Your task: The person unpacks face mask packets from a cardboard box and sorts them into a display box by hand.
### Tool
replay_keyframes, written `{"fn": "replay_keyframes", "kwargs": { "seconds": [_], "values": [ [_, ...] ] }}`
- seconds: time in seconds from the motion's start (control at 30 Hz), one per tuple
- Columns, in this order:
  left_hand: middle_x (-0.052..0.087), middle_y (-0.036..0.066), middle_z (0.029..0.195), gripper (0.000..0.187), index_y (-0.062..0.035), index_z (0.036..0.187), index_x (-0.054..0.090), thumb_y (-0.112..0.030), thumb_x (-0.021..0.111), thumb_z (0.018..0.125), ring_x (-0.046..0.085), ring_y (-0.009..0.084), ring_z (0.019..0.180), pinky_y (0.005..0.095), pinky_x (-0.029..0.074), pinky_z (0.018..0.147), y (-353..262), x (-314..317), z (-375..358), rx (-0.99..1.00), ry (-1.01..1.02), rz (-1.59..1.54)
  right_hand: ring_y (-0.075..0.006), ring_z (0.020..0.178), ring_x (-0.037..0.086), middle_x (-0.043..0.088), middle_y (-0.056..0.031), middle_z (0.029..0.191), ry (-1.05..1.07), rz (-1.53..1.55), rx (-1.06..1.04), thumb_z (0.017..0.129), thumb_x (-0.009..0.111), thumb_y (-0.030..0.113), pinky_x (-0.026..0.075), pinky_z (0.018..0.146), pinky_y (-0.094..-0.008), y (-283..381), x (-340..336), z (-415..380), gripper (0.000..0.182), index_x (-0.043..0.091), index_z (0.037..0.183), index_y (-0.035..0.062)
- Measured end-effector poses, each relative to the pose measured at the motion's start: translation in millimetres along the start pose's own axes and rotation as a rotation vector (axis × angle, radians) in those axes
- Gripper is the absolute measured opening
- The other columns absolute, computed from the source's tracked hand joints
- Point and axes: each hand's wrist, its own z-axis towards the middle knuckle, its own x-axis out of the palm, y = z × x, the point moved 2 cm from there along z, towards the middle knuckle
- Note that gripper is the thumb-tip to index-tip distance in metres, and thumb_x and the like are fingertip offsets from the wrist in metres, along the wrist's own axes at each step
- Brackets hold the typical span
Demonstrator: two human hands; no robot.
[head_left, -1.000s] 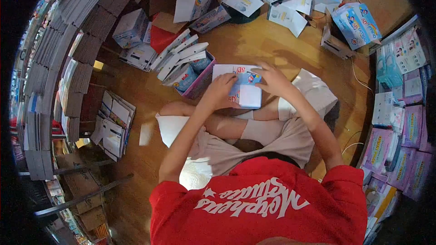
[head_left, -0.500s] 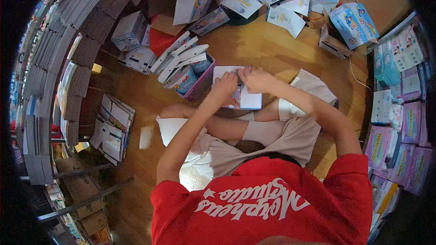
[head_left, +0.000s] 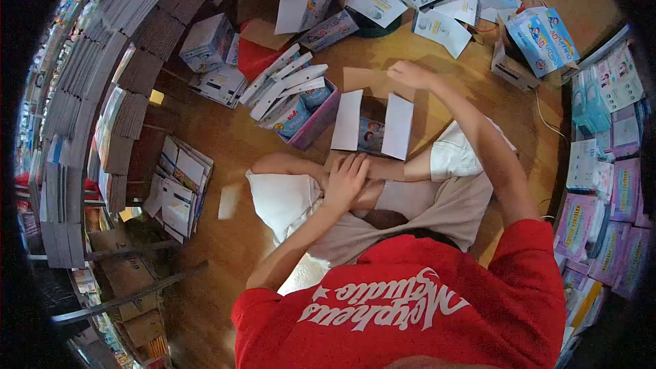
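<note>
On the floor before my crossed legs stands a small box [head_left: 347, 123] with its white side flaps spread apart. Inside it, a blue printed packet [head_left: 371, 135] shows in shadow. My left hand [head_left: 347, 176] lies flat over my shin at the near side of the box, fingers stretched out and holding nothing. Beyond the box, my right hand [head_left: 410, 75] is closed at the right end of a flat brown cardboard piece [head_left: 363, 78], which is smeared by motion.
Left of the box is a purple-edged carton [head_left: 318, 119] with blue packets and white folded cards. Opened boxes [head_left: 376, 1] lie at the back. Book stacks [head_left: 96, 48] line the left; shelves of purple boxes [head_left: 577, 225] stand right. A paper pile [head_left: 179, 191] leans at left.
The box flaps, under both hands before, now stand open. My left hand has drawn back towards me onto my leg. My right hand has moved away and slightly right, with the brown cardboard piece.
</note>
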Motion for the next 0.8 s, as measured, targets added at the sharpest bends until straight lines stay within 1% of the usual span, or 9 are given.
{"fn": "replay_keyframes", "kwargs": {
  "seconds": [0.03, 0.17, 0.27, 0.37, 0.47, 0.53, 0.57, 0.67, 0.8],
  "values": [
    [0.048, 0.019, 0.129, 0.044, 0.0002, 0.112, 0.05, -0.03, 0.061, 0.082, 0.046, 0.0312, 0.118, 0.046, 0.035, 0.096, -2, -1, -7, -0.044, 0.1, -0.119, -0.0395, 0.084, 0.061, 0.063, -0.0227, 0.085, -0.01, -0.007, 0.068, 0.089, 0.044, 0.032, 0.046, 0.077, -0.047, -6, 1, 4, 0.039, 0.063, 0.084, -0.0015],
    [0.047, 0.021, 0.128, 0.055, 0.0042, 0.122, 0.044, -0.037, 0.055, 0.087, 0.045, 0.0351, 0.118, 0.0485, 0.032, 0.099, 1, 16, -15, -0.102, 0.047, -0.336, -0.0365, 0.103, 0.056, 0.061, -0.0195, 0.106, 0.075, -0.575, 0.229, 0.085, 0.056, 0.028, 0.044, 0.086, -0.0479, 7, 13, -9, 0.029, 0.065, 0.099, 0.0043],
    [0.044, 0.025, 0.131, 0.06, 0.0061, 0.124, 0.042, -0.037, 0.058, 0.086, 0.041, 0.0392, 0.121, 0.0476, 0.03, 0.102, 17, 21, -8, -0.258, 0.129, -0.611, -0.0357, 0.118, 0.046, 0.05, -0.0161, 0.127, -0.234, -0.609, 0.134, 0.08, 0.064, 0.02, 0.039, 0.093, -0.051, 8, 35, -13, 0.035, 0.06, 0.113, 0.0093],
    [0.038, 0.028, 0.134, 0.074, 0.0059, 0.13, 0.036, -0.038, 0.067, 0.079, 0.035, 0.0434, 0.125, 0.0466, 0.027, 0.106, 15, 11, 3, -0.372, 0.198, -0.626, -0.0336, 0.121, 0.044, 0.046, -0.0148, 0.131, -0.461, -0.526, -0.105, 0.079, 0.063, 0.012, 0.036, 0.098, -0.0531, 49, 18, -30, 0.042, 0.055, 0.12, 0.0093],
    [0.024, 0.03, 0.142, 0.098, 0.004, 0.138, 0.024, -0.039, 0.077, 0.067, 0.025, 0.0456, 0.132, 0.0471, 0.023, 0.11, 15, 1, 16, -0.372, 0.063, -0.522, -0.031, 0.118, 0.045, 0.052, -0.0115, 0.119, -0.373, -0.239, -0.381, 0.082, 0.061, 0.019, 0.03, 0.103, -0.0546, 86, 14, -69, 0.036, 0.057, 0.117, 0.0094],
    [0.013, 0.03, 0.147, 0.117, 0.0019, 0.143, 0.013, -0.041, 0.082, 0.059, 0.018, 0.0458, 0.135, 0.0474, 0.022, 0.11, 18, -9, 27, -0.308, -0.107, -0.512, -0.0296, 0.115, 0.047, 0.055, -0.0107, 0.111, -0.283, -0.373, -0.572, 0.084, 0.06, 0.026, 0.028, 0.104, -0.0535, 93, 27, -98, 0.034, 0.059, 0.113, 0.0085],
    [-0.001, 0.027, 0.15, 0.132, -0.0001, 0.145, 0.004, -0.041, 0.086, 0.051, 0.009, 0.0437, 0.139, 0.0475, 0.019, 0.111, 20, -6, 29, -0.361, -0.049, -0.503, -0.0289, 0.114, 0.047, 0.056, -0.0103, 0.107, -0.238, -0.433, -0.666, 0.085, 0.059, 0.03, 0.027, 0.105, -0.0529, 97, 33, -110, 0.034, 0.06, 0.112, 0.008],
    [-0.001, 0.028, 0.15, 0.136, -0.0004, 0.146, 0.004, -0.051, 0.084, 0.048, 0.007, 0.0433, 0.139, 0.0517, 0.016, 0.111, 21, -2, 29, -0.397, -0.108, -0.444, -0.0294, 0.107, 0.051, 0.058, -0.0103, 0.096, -0.196, -0.529, -0.571, 0.086, 0.057, 0.04, 0.028, 0.103, -0.0544, 111, 23, -135, 0.04, 0.062, 0.107, 0.0058],
    [-0.001, 0.029, 0.15, 0.137, 0.0029, 0.145, 0.003, -0.064, 0.076, 0.05, 0.003, 0.0403, 0.14, 0.057, 0.012, 0.11, 16, -11, 22, -0.626, 0.126, -0.127, -0.0312, 0.105, 0.052, 0.056, -0.0138, 0.101, 0.037, -0.462, -0.193, 0.084, 0.059, 0.041, 0.033, 0.099, -0.0517, 112, 3, -156, 0.045, 0.061, 0.103, 0.0]
  ]
}}
